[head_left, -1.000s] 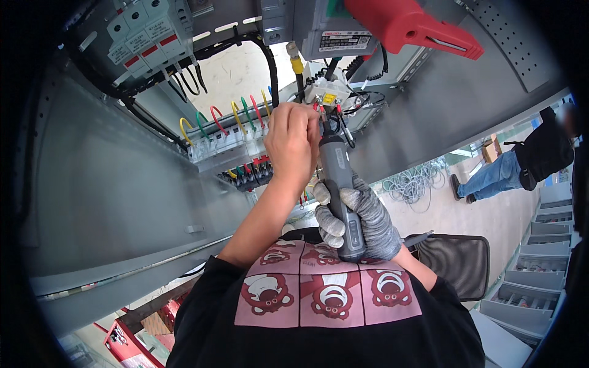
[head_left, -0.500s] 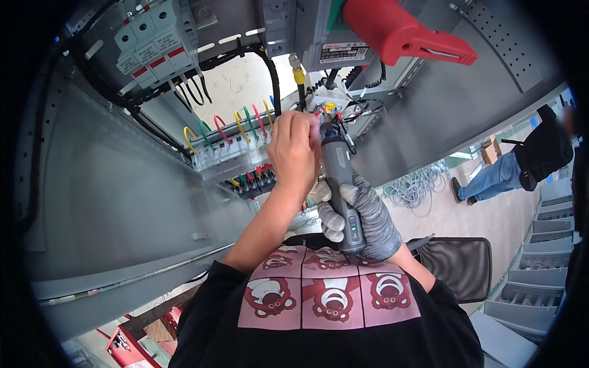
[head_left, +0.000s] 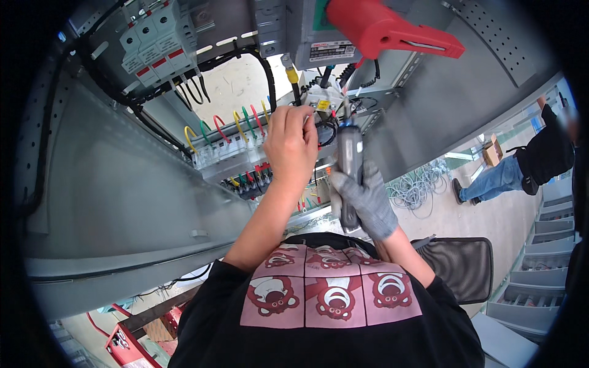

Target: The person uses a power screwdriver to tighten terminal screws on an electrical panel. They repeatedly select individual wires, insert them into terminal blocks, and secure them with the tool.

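Grey sheet-metal walls of an open electrical cabinet fill the view, and the small terminal block sits at the heart of it, just below the big red switch handle. Bare left hand is pinched narrow at the black wires right beside that block. Gloved right hand is wrapped firmly round a grey electric screwdriver, tip up at the block. Best play, I'd say: keep the bit square in the screw, steady the wire fully seated, and stay off the coloured wire loops to the block's left.
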{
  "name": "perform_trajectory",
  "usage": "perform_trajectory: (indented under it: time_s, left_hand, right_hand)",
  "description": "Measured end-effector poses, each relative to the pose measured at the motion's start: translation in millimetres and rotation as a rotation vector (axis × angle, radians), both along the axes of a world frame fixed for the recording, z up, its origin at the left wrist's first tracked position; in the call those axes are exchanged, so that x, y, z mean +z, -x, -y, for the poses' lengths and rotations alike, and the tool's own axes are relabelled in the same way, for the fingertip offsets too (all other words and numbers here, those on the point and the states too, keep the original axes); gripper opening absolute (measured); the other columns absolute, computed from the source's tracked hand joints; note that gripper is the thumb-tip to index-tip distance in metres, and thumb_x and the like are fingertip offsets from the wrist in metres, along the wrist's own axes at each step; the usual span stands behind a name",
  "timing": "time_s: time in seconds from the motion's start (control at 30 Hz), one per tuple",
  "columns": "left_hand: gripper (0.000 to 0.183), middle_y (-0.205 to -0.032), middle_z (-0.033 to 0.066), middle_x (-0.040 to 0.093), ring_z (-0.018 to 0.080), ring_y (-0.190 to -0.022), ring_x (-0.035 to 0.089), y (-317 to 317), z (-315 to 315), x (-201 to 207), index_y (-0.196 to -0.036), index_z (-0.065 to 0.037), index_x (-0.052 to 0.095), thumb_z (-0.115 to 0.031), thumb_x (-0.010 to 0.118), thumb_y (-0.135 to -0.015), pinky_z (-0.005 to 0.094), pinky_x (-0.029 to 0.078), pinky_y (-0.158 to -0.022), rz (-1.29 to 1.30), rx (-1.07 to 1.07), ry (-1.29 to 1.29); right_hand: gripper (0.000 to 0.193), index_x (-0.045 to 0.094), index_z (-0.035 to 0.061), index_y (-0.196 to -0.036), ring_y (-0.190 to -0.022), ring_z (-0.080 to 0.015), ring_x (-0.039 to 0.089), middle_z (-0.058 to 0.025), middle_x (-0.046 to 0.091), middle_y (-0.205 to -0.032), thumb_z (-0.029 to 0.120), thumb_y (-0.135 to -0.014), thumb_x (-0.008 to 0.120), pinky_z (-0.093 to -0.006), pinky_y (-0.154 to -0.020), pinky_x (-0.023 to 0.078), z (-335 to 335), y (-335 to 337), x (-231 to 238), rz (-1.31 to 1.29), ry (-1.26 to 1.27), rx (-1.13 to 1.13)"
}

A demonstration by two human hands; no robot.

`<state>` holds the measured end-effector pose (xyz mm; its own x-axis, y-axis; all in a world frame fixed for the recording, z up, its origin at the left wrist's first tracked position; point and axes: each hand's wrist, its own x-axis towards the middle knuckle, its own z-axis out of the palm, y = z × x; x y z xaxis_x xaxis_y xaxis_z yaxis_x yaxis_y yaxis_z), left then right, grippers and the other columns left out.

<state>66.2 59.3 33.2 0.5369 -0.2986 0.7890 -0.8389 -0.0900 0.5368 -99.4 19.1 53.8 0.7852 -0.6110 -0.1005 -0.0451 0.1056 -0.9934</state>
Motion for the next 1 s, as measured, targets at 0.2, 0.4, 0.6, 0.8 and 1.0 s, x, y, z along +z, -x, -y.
perform_trajectory:
  time_s: [0.2, 0.4, 0.6, 0.8, 1.0]
  left_hand:
    - [0.024, -0.088, 0.0071, 0.061, 0.0224, -0.066, 0.06, 2, 1, 0, -0.094, -0.006, 0.058, 0.004, 0.072, -0.077, 0.0353, 0.048, -0.059, 0.025, 0.004, 0.025]
    - [0.027, -0.09, 0.0078, 0.063, 0.0178, -0.068, 0.056, 10, -5, -9, -0.094, -0.004, 0.058, 0.01, 0.07, -0.073, 0.0317, 0.047, -0.064, 0.045, -0.078, 0.112]
    - [0.031, -0.097, 0.0084, 0.062, 0.0188, -0.073, 0.058, 24, -19, -3, -0.101, -0.005, 0.061, 0.009, 0.067, -0.074, 0.0289, 0.049, -0.067, -0.044, -0.143, 0.047]
    - [0.015, -0.1, 0.0062, 0.059, 0.0131, -0.095, 0.056, 32, -44, 30, -0.106, -0.003, 0.067, -0.005, 0.062, -0.092, 0.0247, 0.045, -0.081, -0.317, -0.409, -0.065]
    - [0.01, -0.099, 0.0034, 0.057, 0.0104, -0.086, 0.056, 35, -50, 34, -0.101, -0.003, 0.065, -0.003, 0.064, -0.091, 0.024, 0.047, -0.077, -0.684, -0.639, 0.033]
  right_hand:
    - [0.052, 0.047, -0.0034, -0.124, -0.083, -0.019, 0.063, -0.0128, 0.065, -0.099, 0.012, -0.082, 0.073, -0.0335, -0.077, 0.053, 29, -76, -10, 0.226, 0.361, -0.311]
    - [0.049, 0.05, -0.005, -0.119, -0.081, -0.0187, 0.062, -0.0132, 0.064, -0.094, 0.01, -0.08, 0.075, -0.0328, -0.075, 0.053, 34, -86, -11, 0.28, 0.244, -0.339]
    - [0.038, 0.054, -0.0013, -0.112, -0.075, -0.0122, 0.061, -0.0075, 0.065, -0.089, 0.005, -0.081, 0.074, -0.0278, -0.069, 0.053, 29, -74, -8, 0.34, 0.074, -0.251]
    - [0.038, 0.055, 0.0009, -0.113, -0.078, -0.0135, 0.063, -0.0079, 0.066, -0.091, 0.006, -0.081, 0.075, -0.0289, -0.071, 0.054, 27, -51, 7, 0.276, 0.308, -0.22]
    - [0.05, 0.054, 0.0016, -0.118, -0.082, -0.0163, 0.063, -0.0081, 0.066, -0.095, 0.014, -0.078, 0.08, -0.0316, -0.075, 0.054, 19, -29, 6, 0.218, 0.375, -0.2]
